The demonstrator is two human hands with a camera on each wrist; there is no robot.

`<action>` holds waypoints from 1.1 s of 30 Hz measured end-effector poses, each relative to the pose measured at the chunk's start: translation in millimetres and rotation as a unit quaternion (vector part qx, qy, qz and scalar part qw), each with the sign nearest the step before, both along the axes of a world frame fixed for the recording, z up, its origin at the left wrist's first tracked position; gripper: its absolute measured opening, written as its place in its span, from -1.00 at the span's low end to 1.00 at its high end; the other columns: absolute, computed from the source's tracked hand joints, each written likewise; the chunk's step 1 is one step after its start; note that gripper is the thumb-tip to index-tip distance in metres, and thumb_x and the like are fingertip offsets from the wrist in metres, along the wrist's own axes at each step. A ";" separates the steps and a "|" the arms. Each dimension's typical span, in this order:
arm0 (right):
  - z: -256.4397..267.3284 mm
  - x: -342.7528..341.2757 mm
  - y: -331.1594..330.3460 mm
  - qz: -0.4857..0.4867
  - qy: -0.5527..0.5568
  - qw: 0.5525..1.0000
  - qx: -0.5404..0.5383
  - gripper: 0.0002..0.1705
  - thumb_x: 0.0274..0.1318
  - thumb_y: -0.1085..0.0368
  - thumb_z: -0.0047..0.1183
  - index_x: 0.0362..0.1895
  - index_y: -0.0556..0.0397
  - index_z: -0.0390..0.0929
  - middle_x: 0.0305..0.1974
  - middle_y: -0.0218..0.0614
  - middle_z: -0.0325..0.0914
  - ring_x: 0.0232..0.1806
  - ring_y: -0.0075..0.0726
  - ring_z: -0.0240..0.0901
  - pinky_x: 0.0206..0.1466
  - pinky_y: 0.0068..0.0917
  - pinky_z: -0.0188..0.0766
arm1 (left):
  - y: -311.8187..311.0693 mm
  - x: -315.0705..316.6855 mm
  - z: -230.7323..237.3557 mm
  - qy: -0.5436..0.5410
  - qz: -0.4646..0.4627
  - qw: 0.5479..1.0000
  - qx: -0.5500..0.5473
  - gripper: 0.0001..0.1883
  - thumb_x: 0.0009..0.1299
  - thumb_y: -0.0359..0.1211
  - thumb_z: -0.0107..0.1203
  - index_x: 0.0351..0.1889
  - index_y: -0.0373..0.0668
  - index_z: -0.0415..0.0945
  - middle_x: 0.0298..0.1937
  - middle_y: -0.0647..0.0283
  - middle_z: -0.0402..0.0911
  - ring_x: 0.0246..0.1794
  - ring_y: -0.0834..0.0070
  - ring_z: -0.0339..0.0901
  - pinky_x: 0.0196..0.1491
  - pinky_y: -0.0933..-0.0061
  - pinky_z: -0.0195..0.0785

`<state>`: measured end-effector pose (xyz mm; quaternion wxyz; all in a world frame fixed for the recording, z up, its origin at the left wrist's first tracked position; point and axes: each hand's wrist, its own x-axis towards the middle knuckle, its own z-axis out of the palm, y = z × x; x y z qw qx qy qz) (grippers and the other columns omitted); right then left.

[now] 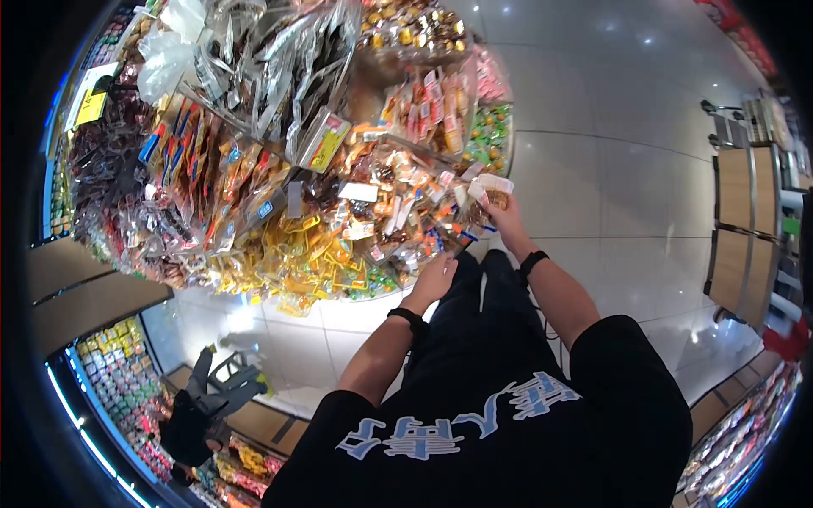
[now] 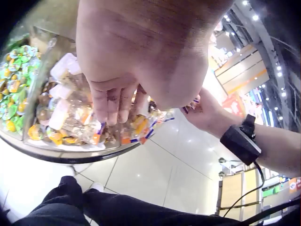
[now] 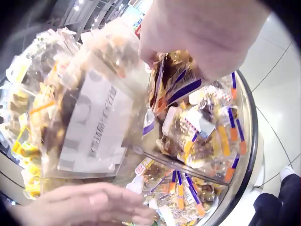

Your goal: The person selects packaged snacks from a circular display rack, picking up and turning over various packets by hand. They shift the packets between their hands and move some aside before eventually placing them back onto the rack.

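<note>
My right hand is at the display's right edge. In the right wrist view, the right hand grips clear snack packets with purple and orange edges, its fingertips partly hidden. The left hand is at the near rim; in the left wrist view, the left hand reaches down with extended fingers over small packets. Whether it touches them is unclear. The right wrist view has the left hand low beside a clear bag with a printed white label.
Clear dividers split the round display, with yellow packets, green-wrapped sweets and dark packets. A price sign stands among them. A person is by shelves at lower left. Wooden-topped stands are at right.
</note>
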<state>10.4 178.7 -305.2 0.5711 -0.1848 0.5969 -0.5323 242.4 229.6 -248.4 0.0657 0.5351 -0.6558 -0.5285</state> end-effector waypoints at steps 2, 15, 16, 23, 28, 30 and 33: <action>31.9 -27.8 14.0 -0.010 -0.047 0.999 -0.011 -0.45 0.09 0.32 0.29 0.13 0.16 0.35 -0.06 -0.29 0.58 -0.05 -0.41 0.55 0.04 -0.41 0.48 | -16.5 -35.5 19.3 0.056 0.020 0.998 -0.011 -0.60 0.54 -0.16 -0.09 0.10 -0.33 0.39 -0.05 -0.11 0.62 0.03 -0.01 0.56 0.05 0.19 0.40; 198.9 -96.4 -10.9 0.067 0.426 0.891 -0.139 -0.44 0.17 0.18 0.20 0.15 0.15 0.31 -0.11 -0.12 0.52 -0.11 -0.24 0.53 -0.10 -0.34 0.48 | -104.2 -216.5 97.4 0.357 0.031 0.934 0.013 -0.44 0.54 -0.11 -0.08 0.27 -0.42 0.22 0.21 -0.02 0.36 0.27 0.23 0.31 0.34 0.28 0.13; 200.9 -99.9 -18.4 0.084 0.426 0.886 -0.164 -0.43 0.19 0.18 0.18 0.18 0.14 0.30 -0.04 -0.11 0.49 -0.05 -0.23 0.50 -0.05 -0.35 0.46 | -115.4 -224.3 95.3 0.404 0.044 0.911 0.073 -0.44 0.54 -0.10 -0.07 0.27 -0.41 0.23 0.19 0.04 0.39 0.24 0.31 0.35 0.31 0.31 0.18; 189.7 -162.9 -79.6 0.198 0.286 0.899 -0.268 -0.36 0.22 0.35 0.10 0.36 0.10 0.21 0.14 -0.12 0.39 0.18 -0.18 0.39 0.06 -0.33 0.50 | -184.2 -247.4 122.4 0.370 0.146 0.914 0.085 -0.67 0.49 -0.25 0.08 0.08 -0.28 0.48 -0.15 0.31 0.61 -0.13 0.59 0.53 -0.08 0.51 0.44; 211.4 -223.3 -150.6 0.319 0.239 0.891 -0.215 -0.36 0.15 0.31 0.21 0.32 0.04 0.33 0.15 -0.30 0.43 0.13 -0.32 0.42 0.05 -0.40 0.43 | -213.3 -266.7 139.1 0.361 0.172 0.916 0.006 -0.65 0.48 -0.25 0.11 0.10 -0.27 0.51 -0.06 0.31 0.63 -0.19 0.61 0.56 -0.04 0.50 0.44; 221.1 -225.8 -176.6 0.332 0.254 0.879 -0.229 -0.25 -0.01 0.31 0.36 0.29 0.02 0.35 0.21 -0.29 0.41 0.12 -0.39 0.43 -0.03 -0.48 0.42 | -215.2 -258.3 154.7 0.356 0.203 0.912 0.001 -0.65 0.46 -0.27 0.14 0.12 -0.26 0.50 -0.04 0.30 0.64 -0.13 0.59 0.58 0.01 0.48 0.45; 246.0 -205.0 -205.6 0.404 0.150 0.867 -0.252 -0.22 -0.09 0.39 0.41 0.26 0.12 0.35 0.14 -0.26 0.45 0.10 -0.41 0.44 0.13 -0.43 0.45 | -216.5 -239.7 160.4 0.379 0.247 0.892 -0.022 -0.63 0.42 -0.29 0.20 0.12 -0.26 0.50 -0.02 0.29 0.65 -0.09 0.59 0.57 0.03 0.48 0.45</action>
